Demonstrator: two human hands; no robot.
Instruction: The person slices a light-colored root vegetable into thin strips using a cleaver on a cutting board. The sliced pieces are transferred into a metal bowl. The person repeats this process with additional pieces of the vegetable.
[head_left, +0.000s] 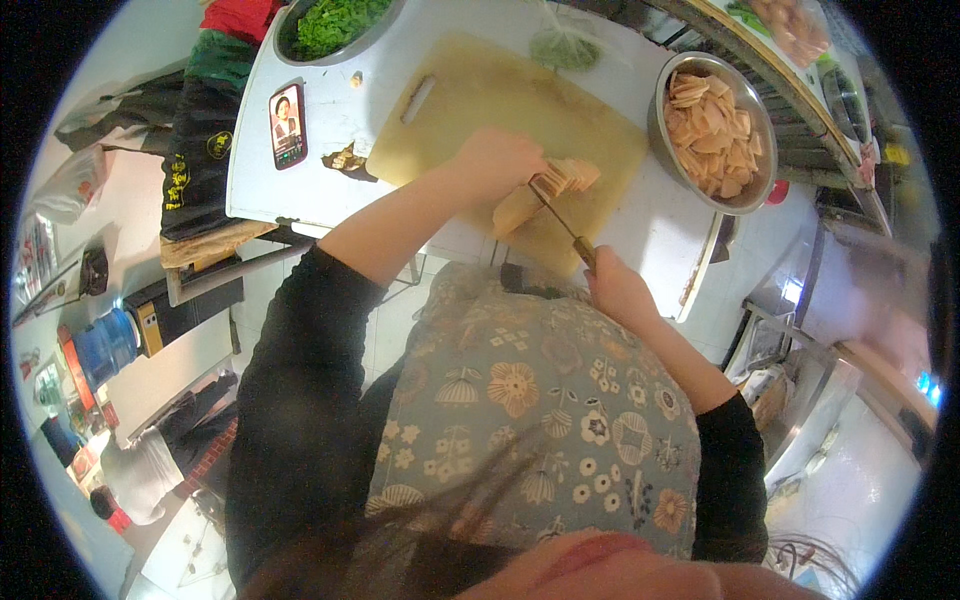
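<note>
My right hand (621, 289) grips the wooden handle of a kitchen knife (559, 217), its blade slanting up and left across a yellowed plastic cutting board (480, 90). Curled at the blade's far end, my left hand (501, 161) holds pale pinkish food, perhaps processed meat, largely hidden under the fingers. Thin slices (574, 176) of it fan out to the right of my fingertips. A larger uncut piece (516, 212) lies on the board left of the blade, towards me.
A steel bowl (766, 184) of similar slices stands at right. Another bowl (279, 45) holds chopped greens at upper left. A lit phone (288, 126) lies on the white table (251, 191). Beyond the board sits a clear plastic bag (566, 49) with green contents.
</note>
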